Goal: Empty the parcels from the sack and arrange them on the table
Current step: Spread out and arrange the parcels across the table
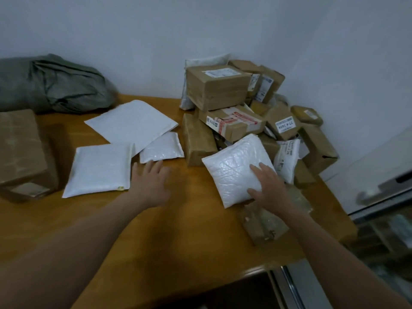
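Note:
A grey-green sack [53, 84] lies crumpled at the table's back left. Several brown boxes [217, 88] and small parcels are heaped in the back right corner. Three white padded mailers lie flat in the middle: a large one [131, 123], a mid-sized one [100, 169] and a small one [161, 147]. My right hand [268, 185] grips the near edge of a white bubble mailer [236, 169] at the front of the heap, thumb underneath. My left hand [151, 184] hovers open and blurred, just in front of the small mailer, holding nothing.
A big brown carton [22, 152] stands at the left edge of the wooden table [178, 230]. A clear plastic-wrapped packet [263, 221] lies under my right wrist. The table's front right corner [289, 264] drops off to a glass cabinet at the right.

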